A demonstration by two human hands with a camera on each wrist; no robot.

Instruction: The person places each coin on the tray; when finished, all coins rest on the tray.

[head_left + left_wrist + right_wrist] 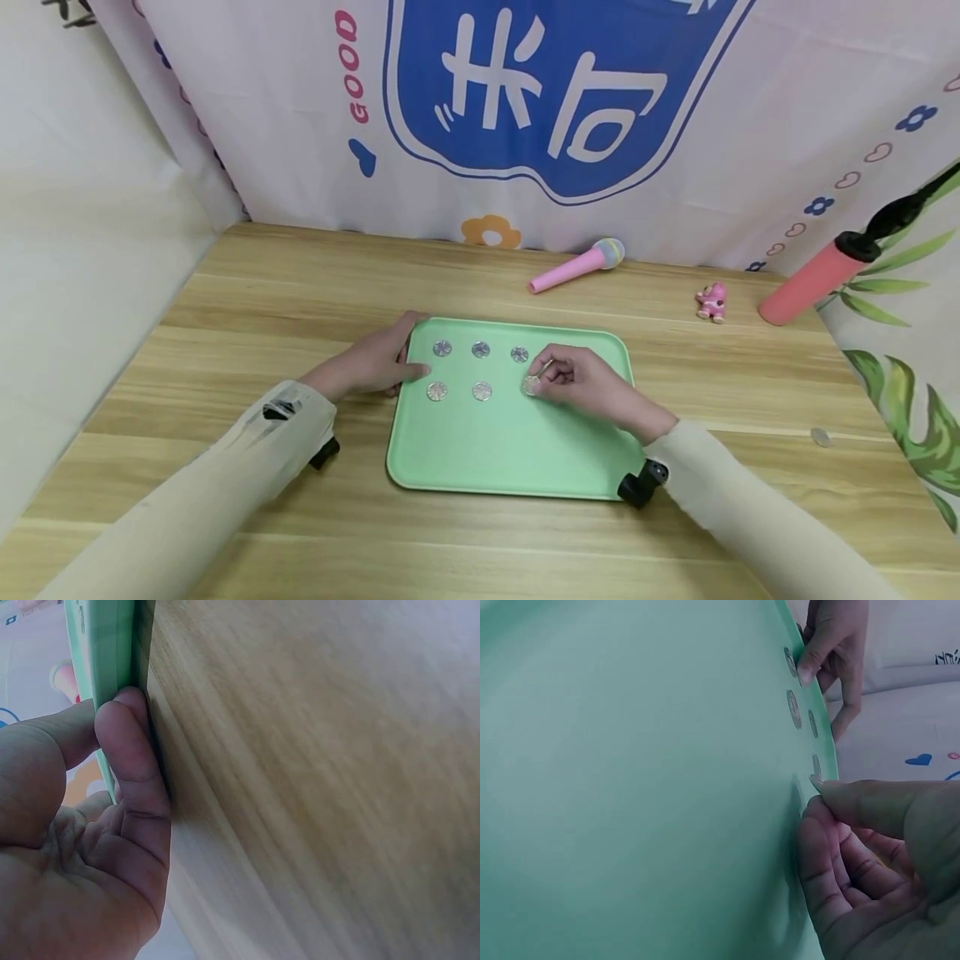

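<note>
A pale green tray (510,458) lies on the wooden table. Its left edge is gripped by my left hand (378,358), thumb over the rim and fingers curled against the outer side, as the left wrist view shows. Between thumb and fingertips my right hand (592,387) pinches a silver coin (531,385) over the tray. In the right wrist view that coin (816,781) is tilted at the thumb tip. Several coins lie flat in two rows: three along the far side, with the coin (519,354) closest to my right hand, and two in front, including a coin (482,391).
Another coin (821,437) lies on the table right of the tray. Behind are a pink toy microphone (573,269), a small pink figurine (712,302) and an upright coral hand pump (813,282). A printed cloth (285,158) hangs along the table's back edge.
</note>
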